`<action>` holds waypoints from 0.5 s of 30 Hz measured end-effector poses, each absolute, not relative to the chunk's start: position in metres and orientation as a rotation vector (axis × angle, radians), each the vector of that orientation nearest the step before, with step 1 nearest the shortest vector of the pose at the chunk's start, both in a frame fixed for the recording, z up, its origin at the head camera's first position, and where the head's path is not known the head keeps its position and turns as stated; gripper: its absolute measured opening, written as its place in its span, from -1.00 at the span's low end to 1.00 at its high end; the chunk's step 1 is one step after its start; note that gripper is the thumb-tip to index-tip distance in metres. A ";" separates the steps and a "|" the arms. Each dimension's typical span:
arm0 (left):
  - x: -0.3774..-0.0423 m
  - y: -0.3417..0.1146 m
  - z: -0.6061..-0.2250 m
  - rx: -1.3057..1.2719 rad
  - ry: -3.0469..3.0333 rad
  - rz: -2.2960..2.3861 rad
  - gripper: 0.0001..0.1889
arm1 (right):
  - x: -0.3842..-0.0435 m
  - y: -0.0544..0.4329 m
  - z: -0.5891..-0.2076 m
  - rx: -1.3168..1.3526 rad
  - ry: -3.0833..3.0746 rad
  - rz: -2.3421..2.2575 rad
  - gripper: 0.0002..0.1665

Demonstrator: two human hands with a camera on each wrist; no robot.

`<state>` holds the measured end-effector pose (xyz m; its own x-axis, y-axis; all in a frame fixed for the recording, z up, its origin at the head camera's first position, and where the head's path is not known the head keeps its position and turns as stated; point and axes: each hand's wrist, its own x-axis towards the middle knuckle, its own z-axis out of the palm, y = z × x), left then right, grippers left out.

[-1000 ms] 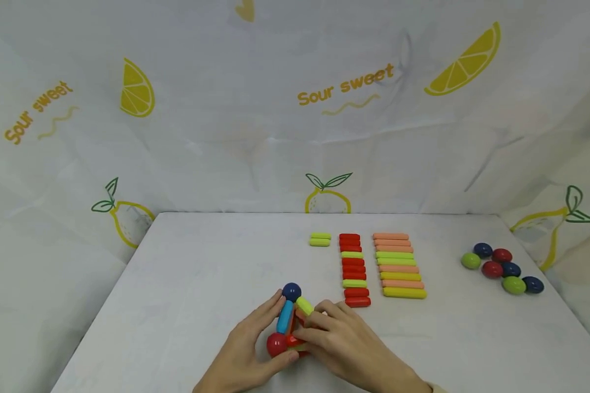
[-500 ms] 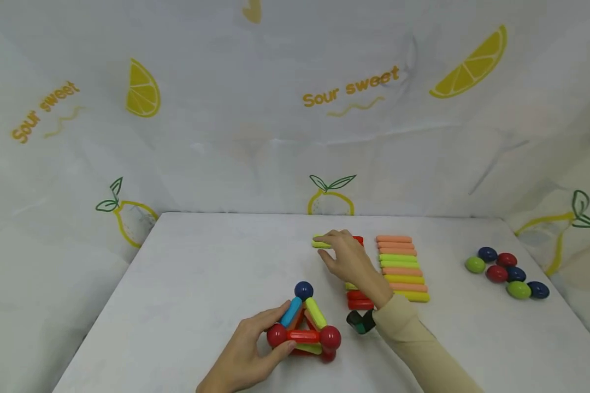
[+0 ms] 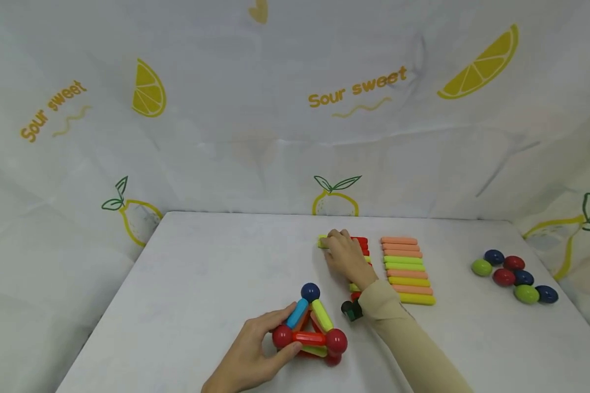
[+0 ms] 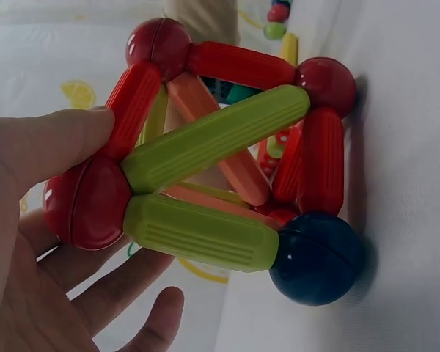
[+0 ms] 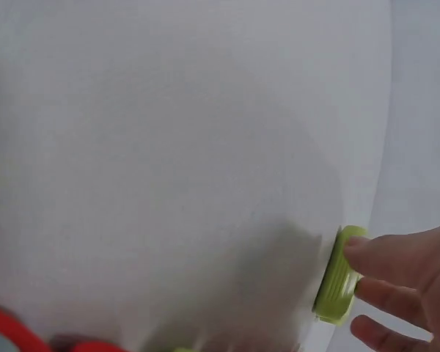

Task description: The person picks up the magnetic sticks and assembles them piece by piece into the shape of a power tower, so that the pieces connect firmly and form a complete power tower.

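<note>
My left hand [image 3: 255, 344] grips a frame built of magnetic sticks and balls [image 3: 308, 338], thumb on one side and fingers round the left. In the left wrist view the thumb presses a red stick [image 4: 132, 110] beside a red ball [image 4: 88, 204]; a dark blue ball [image 4: 317, 258] sits at the lower right corner, joined to a lime-green stick [image 4: 202, 233]. Toward the back of the table, my right hand [image 3: 346, 255] pinches a short lime-green stick [image 5: 339, 279], thumb on its upper end and fingertips at its edge.
A column of short red and green sticks [image 3: 360, 240] lies partly under the right arm. Right of it is a column of longer peach, green and yellow sticks [image 3: 408, 274]. Several loose balls [image 3: 503, 277] cluster at the far right. A printed cloth [image 3: 275, 164] hangs behind the table.
My right hand has left the frame, reached to the back, and its fingers have closed at the short green sticks. The left hand keeps hold of the frame. The view has shifted slightly.
</note>
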<state>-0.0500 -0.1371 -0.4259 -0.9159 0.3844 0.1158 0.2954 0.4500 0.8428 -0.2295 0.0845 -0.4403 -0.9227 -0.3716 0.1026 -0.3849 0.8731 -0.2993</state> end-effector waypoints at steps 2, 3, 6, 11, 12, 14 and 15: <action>-0.050 -0.137 -0.426 0.611 2.585 1.477 -0.34 | -0.231 0.085 -0.440 0.591 -3.040 0.491 -0.63; -0.050 -0.137 -0.426 0.609 2.586 1.475 -0.34 | -0.231 0.084 -0.439 0.582 -3.058 0.505 -0.62; -0.050 -0.137 -0.426 0.608 2.587 1.483 -0.34 | -0.230 0.084 -0.439 0.548 -3.090 0.600 -0.60; -0.051 -0.136 -0.427 0.618 2.564 1.505 -0.35 | -0.227 0.080 -0.439 0.501 -3.119 0.797 -0.67; -0.051 -0.135 -0.427 0.621 2.557 1.505 -0.35 | -0.225 0.080 -0.438 0.496 -3.130 0.811 -0.67; -0.051 -0.134 -0.427 0.623 2.549 1.498 -0.34 | -0.223 0.080 -0.437 0.507 -3.147 0.815 -0.65; -0.052 -0.134 -0.427 0.623 2.550 1.493 -0.34 | -0.222 0.080 -0.436 0.517 -3.149 0.818 -0.64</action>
